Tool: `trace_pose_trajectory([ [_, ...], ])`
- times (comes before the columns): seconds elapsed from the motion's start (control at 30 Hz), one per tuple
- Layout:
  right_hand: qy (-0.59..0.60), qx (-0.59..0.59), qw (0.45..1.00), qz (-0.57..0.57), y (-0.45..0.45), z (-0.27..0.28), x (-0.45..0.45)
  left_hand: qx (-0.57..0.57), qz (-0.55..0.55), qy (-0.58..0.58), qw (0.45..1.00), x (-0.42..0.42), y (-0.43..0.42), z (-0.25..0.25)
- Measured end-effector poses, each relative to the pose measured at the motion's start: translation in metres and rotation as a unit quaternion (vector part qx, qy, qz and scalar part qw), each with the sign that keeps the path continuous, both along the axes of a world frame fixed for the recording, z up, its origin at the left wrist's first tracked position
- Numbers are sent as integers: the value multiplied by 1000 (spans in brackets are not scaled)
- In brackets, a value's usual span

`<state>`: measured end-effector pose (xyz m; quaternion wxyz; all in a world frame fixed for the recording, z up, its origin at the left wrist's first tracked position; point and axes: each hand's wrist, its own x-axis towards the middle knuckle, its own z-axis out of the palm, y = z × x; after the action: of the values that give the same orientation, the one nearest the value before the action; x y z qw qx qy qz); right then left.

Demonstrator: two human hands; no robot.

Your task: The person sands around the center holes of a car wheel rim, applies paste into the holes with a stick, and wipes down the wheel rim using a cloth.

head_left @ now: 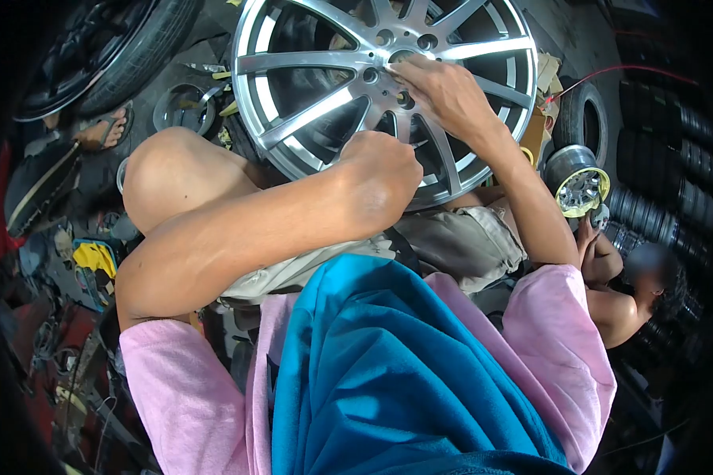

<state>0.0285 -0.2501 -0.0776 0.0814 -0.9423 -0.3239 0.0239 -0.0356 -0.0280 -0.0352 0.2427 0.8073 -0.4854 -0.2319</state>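
A silver multi-spoke alloy wheel rim is propped in front of my knees, its spoked face towards me. My left hand is closed in a fist in front of the lower spokes. A thin tip shows beside its knuckles, but what the fist holds is hidden. At the hub, my right hand has its fingers bent and pressed together, their tips at the edge of the centre bore. Any small thing under those fingertips cannot be made out.
A tyre on a dark rim leans at upper left, near another person's sandalled foot. On the right, a person handles a smaller rim with a yellow edge. Behind are another tyre and stacked rims. Tools and clutter lie at left.
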Motion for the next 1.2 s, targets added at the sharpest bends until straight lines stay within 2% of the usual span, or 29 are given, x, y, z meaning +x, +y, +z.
trace_pose_trajectory([
  [0.03,0,0,1000,2,-1,-3,-2,4,-4,-3,1000,0,0,-1],
  [0.1,13,99,995,-14,-2,-5,-6,9,-8,-6,1000,1,-1,0],
  [0.13,14,99,995,-14,-2,-4,-9,49,-30,-20,998,2,-3,3],
  [0.2,153,139,970,-129,1,0,-17,89,-52,-34,994,4,-4,6],
  [0.23,154,139,970,-129,3,2,-20,94,-54,-33,993,4,-4,7],
  [0.3,298,171,903,-258,5,6,-24,100,-58,-33,993,3,-3,4],
  [0.37,296,190,899,-260,2,2,-25,21,-25,-21,999,0,1,-2],
  [0.43,295,209,895,-261,-2,-8,-25,30,-21,-23,999,0,-1,-2],
  [0.5,78,203,969,-119,-3,-19,-24,39,-17,-24,999,0,-3,-1],
  [0.57,96,185,969,-134,-3,-18,-28,98,-42,-51,993,2,-6,0],
  [0.63,116,167,968,-149,3,-14,-36,102,-48,-50,992,3,-5,2],
  [0.67,231,221,914,-248,7,-12,-41,105,-53,-48,992,4,-5,2],
  [0.7,339,269,835,-340,11,-11,-44,105,-55,-48,992,4,-4,1],
  [0.73,338,270,834,-342,13,-15,-46,69,-42,-26,996,4,-1,0],
  [0.8,405,409,727,-374,17,-23,-52,33,-32,-4,999,2,2,1],
  [0.83,431,436,697,-373,19,-22,-53,32,-30,-10,999,2,3,4],
  [0.87,430,437,696,-373,23,-23,-56,31,-28,-16,999,0,4,5],
  [0.97,426,526,615,-403,41,-27,-65,9,-17,-37,999,-4,7,7],
  [1.07,413,558,597,-403,51,-29,-66,25,-31,-7,999,-2,8,7],
  [1.2,402,560,603,-402,53,-29,-69,39,-42,-5,998,0,8,14],
])
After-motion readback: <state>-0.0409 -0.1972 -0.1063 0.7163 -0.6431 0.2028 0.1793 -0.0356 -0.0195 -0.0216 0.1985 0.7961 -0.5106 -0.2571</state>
